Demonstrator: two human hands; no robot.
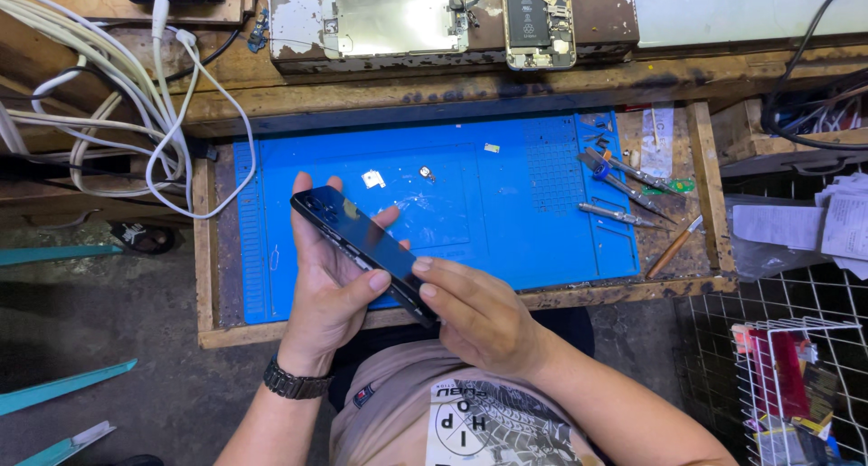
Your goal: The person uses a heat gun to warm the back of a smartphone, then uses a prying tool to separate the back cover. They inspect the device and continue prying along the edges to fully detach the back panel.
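Spread over a worn wooden tray (206,249), a blue mat (506,204) carries screwdrivers (619,190) along its right edge. Above its near-left corner, a dark phone (362,249) is gripped underneath by the left hand (330,281), while its near end is pinched by the right hand (479,312).

Bare forearms, dark metal-link wristwatch (296,382) on left wrist, beige T-shirt (407,412) with black-and-white chest print

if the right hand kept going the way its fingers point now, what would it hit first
The right hand points up-left; its fingertips already touch the dark phone. Beyond that comes the left hand cupping it, though depth is hard to judge.
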